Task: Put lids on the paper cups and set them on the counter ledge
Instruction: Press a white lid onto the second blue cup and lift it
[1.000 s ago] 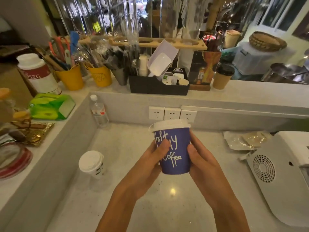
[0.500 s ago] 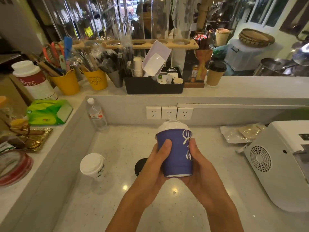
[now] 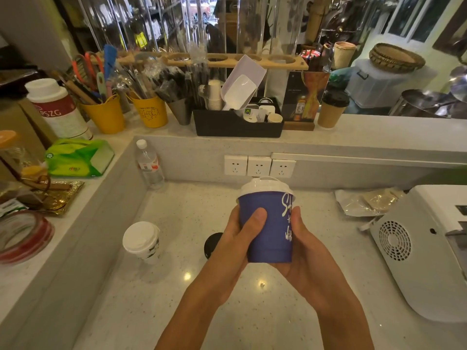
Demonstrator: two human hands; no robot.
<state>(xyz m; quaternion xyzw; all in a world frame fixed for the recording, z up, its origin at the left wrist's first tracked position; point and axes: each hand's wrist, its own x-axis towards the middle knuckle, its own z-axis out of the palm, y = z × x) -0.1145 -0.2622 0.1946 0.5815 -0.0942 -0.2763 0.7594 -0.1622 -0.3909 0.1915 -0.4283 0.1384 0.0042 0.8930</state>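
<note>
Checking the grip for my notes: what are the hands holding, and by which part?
Both hands, left and right, hold the blue paper cup by its side wall, below the white lid.

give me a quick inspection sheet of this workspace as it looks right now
surface: speckled pale stone counter, raised counter ledge behind.
job's things: blue paper cup with white plastic lid, held; white lidded paper cup on counter; brown paper cup with black lid on ledge; black round lid behind left hand.
clutter: clear water bottle, green tissue pack, yellow utensil buckets, black organiser tray.
grippers: left hand and right hand grip the blue cup.
cables: nothing seen.
surroundings: white wall sockets, white vented appliance.
</note>
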